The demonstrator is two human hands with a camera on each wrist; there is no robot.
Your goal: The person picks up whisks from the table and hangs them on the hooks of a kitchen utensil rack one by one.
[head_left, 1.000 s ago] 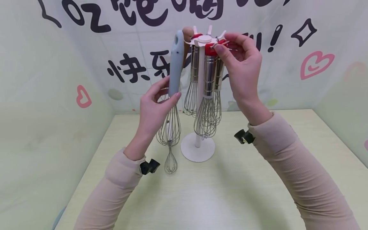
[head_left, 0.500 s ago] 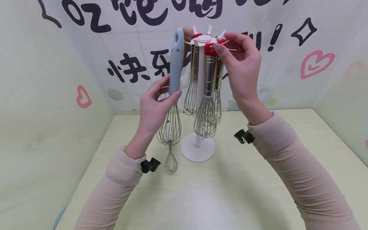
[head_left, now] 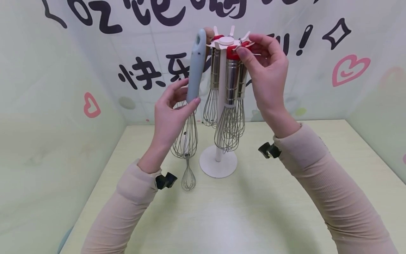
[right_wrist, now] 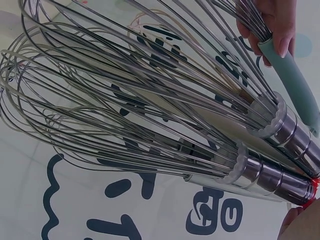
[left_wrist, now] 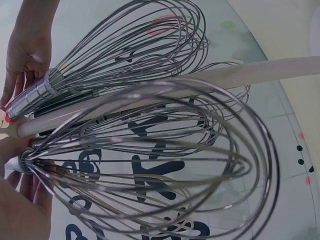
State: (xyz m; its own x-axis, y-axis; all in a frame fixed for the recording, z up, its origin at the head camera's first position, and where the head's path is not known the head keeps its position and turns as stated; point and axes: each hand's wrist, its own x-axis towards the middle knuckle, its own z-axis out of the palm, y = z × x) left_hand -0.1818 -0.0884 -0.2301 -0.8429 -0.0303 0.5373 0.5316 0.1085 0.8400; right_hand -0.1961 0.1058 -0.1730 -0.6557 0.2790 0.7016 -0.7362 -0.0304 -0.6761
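Observation:
My left hand [head_left: 171, 109] grips a whisk with a pale blue handle [head_left: 196, 70] low on that handle, thumb in front and fingers behind. The whisk stands nearly upright, its holed top leaning right toward a white hanging rack [head_left: 218, 167]. Its wire loops fill the front of the left wrist view. At the rack's top, my right hand [head_left: 269, 70] pinches the hooked rim with thumb and fingers, right at the red ends of steel-handled whisks [head_left: 231, 81] hanging there. In the right wrist view, the blue handle [right_wrist: 292, 80] sits behind the steel ones.
A wooden-handled whisk [head_left: 209, 34] hangs at the rack's left, partly hidden by the blue handle. Left of the round base, a small whisk [head_left: 188, 180] lies on the pale table [head_left: 222, 211]. A printed cloth wall [head_left: 152, 42] stands close behind the rack.
The top of the blue-handled whisk has tilted right, closer to the rack, while its wire end has swung slightly left. The right hand stays at the rack's top.

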